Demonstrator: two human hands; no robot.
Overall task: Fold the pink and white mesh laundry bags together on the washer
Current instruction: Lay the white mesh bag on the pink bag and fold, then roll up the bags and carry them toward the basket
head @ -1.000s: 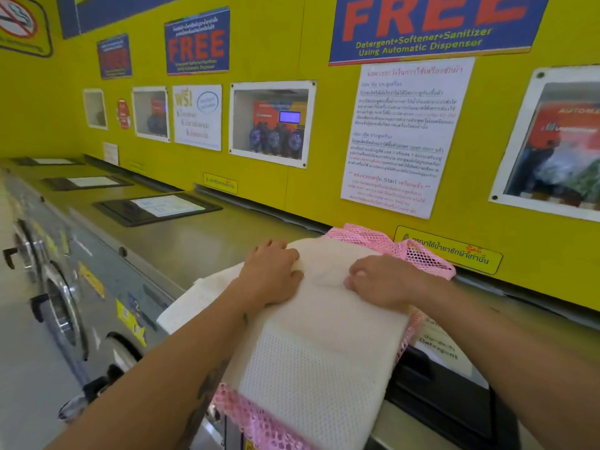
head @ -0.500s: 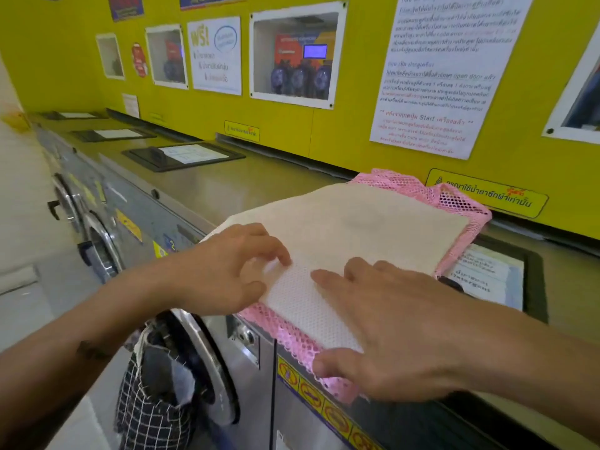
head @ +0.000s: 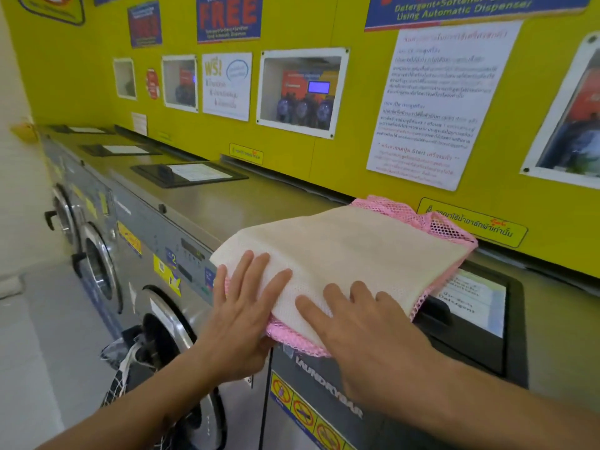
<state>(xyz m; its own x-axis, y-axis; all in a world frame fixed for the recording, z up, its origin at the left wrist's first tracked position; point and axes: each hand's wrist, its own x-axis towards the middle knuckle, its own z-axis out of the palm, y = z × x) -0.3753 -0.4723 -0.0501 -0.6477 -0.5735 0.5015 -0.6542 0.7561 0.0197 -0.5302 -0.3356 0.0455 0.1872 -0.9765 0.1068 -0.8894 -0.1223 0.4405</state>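
Observation:
A white mesh bag point(head: 350, 248) lies folded on top of a pink mesh bag point(head: 444, 225), whose edges show at the far right corner and along the near edge. The stack rests on the grey washer top point(head: 233, 216) and overhangs its front edge a little. My left hand point(head: 240, 319) is at the near-left corner, with fingers spread on the white mesh and the thumb tucked under the pink edge. My right hand point(head: 367, 336) lies flat, palm down, on the near part of the white bag.
A black detergent lid point(head: 480, 336) with a paper label sits just right of the bags, partly under them. A yellow wall point(head: 324, 157) with notices runs behind. More washers line up to the left. A checked bag point(head: 123, 368) hangs at the open door below.
The near part of the bags has been folded up, so the stack is shorter. My left hand went from pinching the white mesh to lying spread on its corner. The view tilted upward.

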